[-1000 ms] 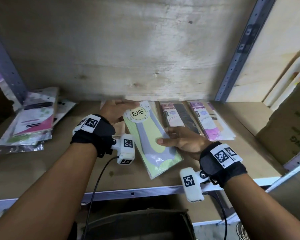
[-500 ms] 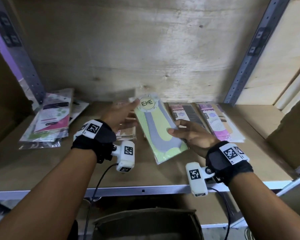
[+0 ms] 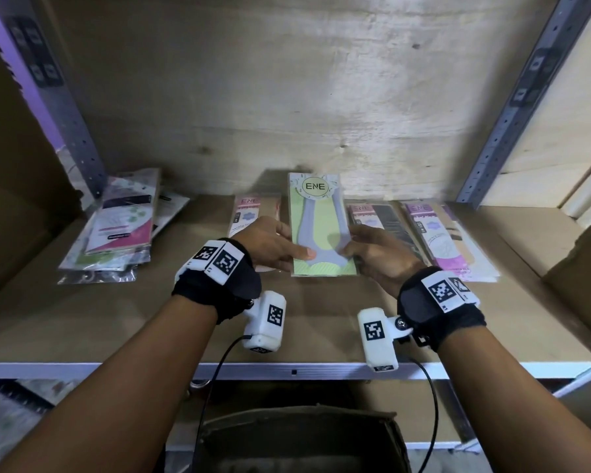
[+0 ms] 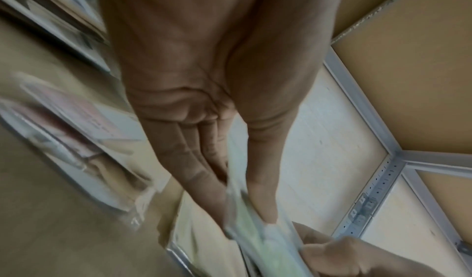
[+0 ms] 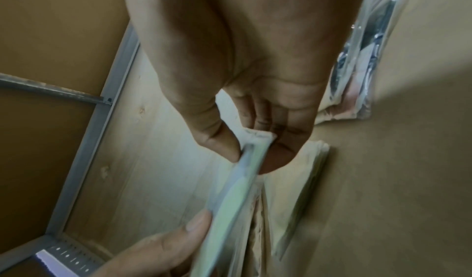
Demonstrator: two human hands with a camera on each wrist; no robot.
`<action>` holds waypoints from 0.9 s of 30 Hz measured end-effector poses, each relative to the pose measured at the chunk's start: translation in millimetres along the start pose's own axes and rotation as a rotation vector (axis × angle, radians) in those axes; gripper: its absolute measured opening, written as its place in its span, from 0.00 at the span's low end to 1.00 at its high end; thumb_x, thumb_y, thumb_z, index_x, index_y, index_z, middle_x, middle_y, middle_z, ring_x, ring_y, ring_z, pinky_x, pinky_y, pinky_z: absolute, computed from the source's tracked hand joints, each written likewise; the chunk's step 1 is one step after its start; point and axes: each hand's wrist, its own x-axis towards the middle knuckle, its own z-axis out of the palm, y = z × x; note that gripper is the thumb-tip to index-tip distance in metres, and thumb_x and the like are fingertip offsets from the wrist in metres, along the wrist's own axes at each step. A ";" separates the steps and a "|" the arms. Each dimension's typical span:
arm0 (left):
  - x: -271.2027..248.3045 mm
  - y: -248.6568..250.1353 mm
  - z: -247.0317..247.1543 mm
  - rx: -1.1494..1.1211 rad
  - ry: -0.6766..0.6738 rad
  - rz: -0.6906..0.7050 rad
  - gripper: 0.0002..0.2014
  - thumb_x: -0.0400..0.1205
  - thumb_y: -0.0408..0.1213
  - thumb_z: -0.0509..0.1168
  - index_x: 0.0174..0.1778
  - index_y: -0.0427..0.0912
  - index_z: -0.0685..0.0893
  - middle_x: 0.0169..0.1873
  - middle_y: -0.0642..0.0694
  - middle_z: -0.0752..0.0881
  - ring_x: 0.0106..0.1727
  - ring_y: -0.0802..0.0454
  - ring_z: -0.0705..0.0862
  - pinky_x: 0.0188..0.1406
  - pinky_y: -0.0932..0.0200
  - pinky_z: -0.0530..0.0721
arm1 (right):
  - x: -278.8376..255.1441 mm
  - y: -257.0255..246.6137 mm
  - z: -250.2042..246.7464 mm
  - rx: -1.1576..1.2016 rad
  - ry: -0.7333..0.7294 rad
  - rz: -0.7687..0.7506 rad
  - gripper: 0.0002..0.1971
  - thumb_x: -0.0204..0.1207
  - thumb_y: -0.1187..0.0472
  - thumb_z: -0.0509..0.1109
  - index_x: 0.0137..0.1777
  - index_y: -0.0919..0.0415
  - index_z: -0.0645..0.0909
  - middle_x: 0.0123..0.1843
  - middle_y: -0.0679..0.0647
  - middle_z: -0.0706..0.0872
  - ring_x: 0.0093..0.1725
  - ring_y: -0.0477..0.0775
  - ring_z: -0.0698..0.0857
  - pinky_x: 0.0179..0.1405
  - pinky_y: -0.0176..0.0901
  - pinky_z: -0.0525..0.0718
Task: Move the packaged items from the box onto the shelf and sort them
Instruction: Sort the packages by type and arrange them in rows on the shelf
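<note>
Head view: flat green-and-grey plastic-wrapped ENE packet (image 3: 321, 230) pinched at its near end between left hand (image 3: 270, 247) thumb and fingers and right hand (image 3: 377, 254) thumb and fingers, above wooden shelf (image 3: 151, 322).

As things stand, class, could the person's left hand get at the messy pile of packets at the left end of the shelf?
Probably yes. The pile of packets lies in the open with bare shelf between, but the left hand now pinches the green packet, as does the right hand, so it must let go first.
</note>
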 end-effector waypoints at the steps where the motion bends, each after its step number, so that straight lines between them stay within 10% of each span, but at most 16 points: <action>1: 1.1 0.9 0.3 0.011 0.025 0.003 0.12 0.71 0.31 0.81 0.39 0.36 0.83 0.37 0.37 0.90 0.31 0.49 0.90 0.39 0.56 0.92 | 1.8 -0.8 0.0 -0.019 0.009 -0.007 0.26 0.76 0.75 0.70 0.75 0.69 0.74 0.63 0.72 0.86 0.51 0.60 0.84 0.53 0.51 0.80; 7: 8.8 10.5 4.4 0.059 0.113 0.032 0.28 0.70 0.22 0.79 0.66 0.30 0.80 0.43 0.39 0.87 0.34 0.48 0.86 0.47 0.54 0.87 | 18.7 -2.1 -4.6 -0.155 0.233 -0.058 0.25 0.69 0.71 0.80 0.65 0.69 0.79 0.59 0.69 0.87 0.57 0.69 0.88 0.58 0.63 0.87; 13: 18.6 14.6 9.0 0.103 0.229 0.036 0.25 0.67 0.26 0.82 0.60 0.29 0.85 0.42 0.32 0.91 0.38 0.43 0.92 0.52 0.48 0.91 | 32.0 -5.5 -6.1 -0.390 0.350 -0.140 0.23 0.65 0.66 0.83 0.59 0.61 0.79 0.50 0.54 0.88 0.51 0.55 0.88 0.55 0.52 0.88; 27: 18.4 23.7 23.6 0.414 0.328 -0.026 0.18 0.70 0.27 0.80 0.55 0.28 0.88 0.52 0.32 0.90 0.53 0.38 0.91 0.59 0.45 0.88 | 46.3 -5.9 -1.4 -0.717 0.247 -0.085 0.21 0.70 0.66 0.81 0.64 0.61 0.85 0.62 0.57 0.87 0.60 0.53 0.86 0.50 0.37 0.80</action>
